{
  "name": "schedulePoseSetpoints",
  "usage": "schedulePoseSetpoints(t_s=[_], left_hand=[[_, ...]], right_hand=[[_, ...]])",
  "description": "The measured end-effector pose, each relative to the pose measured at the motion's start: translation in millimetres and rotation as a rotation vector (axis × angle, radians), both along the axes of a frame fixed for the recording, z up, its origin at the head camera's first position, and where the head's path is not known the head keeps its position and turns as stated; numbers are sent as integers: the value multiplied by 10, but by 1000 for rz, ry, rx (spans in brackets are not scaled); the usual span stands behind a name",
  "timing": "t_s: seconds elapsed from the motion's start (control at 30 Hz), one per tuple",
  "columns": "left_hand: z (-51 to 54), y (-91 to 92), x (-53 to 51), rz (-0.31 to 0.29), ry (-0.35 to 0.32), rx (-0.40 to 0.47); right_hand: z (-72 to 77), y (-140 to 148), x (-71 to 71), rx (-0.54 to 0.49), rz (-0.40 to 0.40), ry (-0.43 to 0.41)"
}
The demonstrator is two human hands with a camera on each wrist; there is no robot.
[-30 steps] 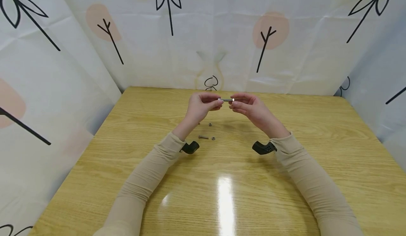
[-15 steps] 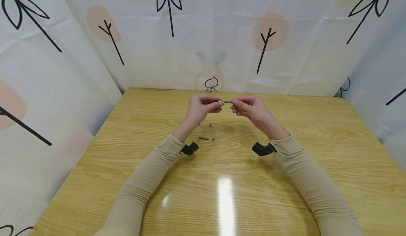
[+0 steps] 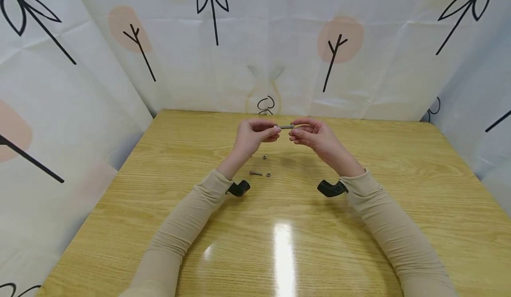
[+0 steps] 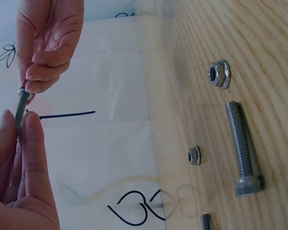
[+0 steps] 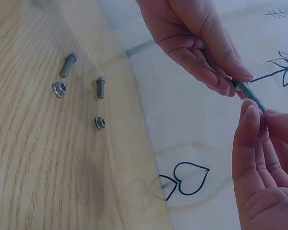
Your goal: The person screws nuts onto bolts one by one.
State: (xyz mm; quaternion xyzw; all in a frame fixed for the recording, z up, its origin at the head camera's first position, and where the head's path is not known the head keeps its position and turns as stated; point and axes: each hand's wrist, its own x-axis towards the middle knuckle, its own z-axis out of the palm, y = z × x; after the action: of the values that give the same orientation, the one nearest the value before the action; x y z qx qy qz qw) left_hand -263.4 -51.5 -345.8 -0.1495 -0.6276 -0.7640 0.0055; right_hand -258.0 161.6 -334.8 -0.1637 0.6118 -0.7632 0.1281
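A grey metal bolt (image 3: 285, 127) is held level in the air over the far part of the table, between both hands. My left hand (image 3: 252, 136) pinches its left end between thumb and fingers, which cover much of that end. At the bolt's right end, a small metal nut (image 4: 23, 92) shows in the left wrist view, at the fingertips of my right hand (image 3: 317, 138). The right thumb and index finger lie on either side of this nut. How far the nut sits on the thread cannot be told.
On the wooden table (image 3: 359, 221) lie a larger bolt (image 4: 243, 148) with a flange nut (image 4: 220, 74) near its tip, and a smaller bolt (image 5: 101, 87) with a smaller flange nut (image 5: 100, 123). A patterned cloth (image 3: 267, 44) hangs behind the table.
Half a second ago the right fingertips covered the bolt's right end; now they are spread slightly apart and that end shows again. The left hand has stayed nearly in place.
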Motion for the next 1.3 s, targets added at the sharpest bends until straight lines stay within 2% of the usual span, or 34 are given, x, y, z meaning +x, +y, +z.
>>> schedulePoseSetpoints(t_s=[0.2,0.5,0.63,0.73,0.83,1.1,1.17,1.3], left_hand=[[-9,-14,1,-42,-30,36],[-19,-4,-4,-46,2,5],[-28,2,-8,-53,1,7],[-34,7,-9,-55,4,2],[-39,15,-12,-58,7,-6],[-39,26,-36,-53,-8,-16],[-43,16,-37,-52,-10,-17],[-61,-11,-48,-50,-17,-11]], right_hand=[[-10,-6,-9,23,-21,-9],[-5,2,-8,214,-37,-15],[-15,26,-10,151,-29,-35],[-26,54,-3,68,-10,-13],[-42,75,-5,30,11,7],[-34,51,-23,169,-7,-58],[-38,49,-22,150,0,-57],[-71,50,-31,43,16,-17]])
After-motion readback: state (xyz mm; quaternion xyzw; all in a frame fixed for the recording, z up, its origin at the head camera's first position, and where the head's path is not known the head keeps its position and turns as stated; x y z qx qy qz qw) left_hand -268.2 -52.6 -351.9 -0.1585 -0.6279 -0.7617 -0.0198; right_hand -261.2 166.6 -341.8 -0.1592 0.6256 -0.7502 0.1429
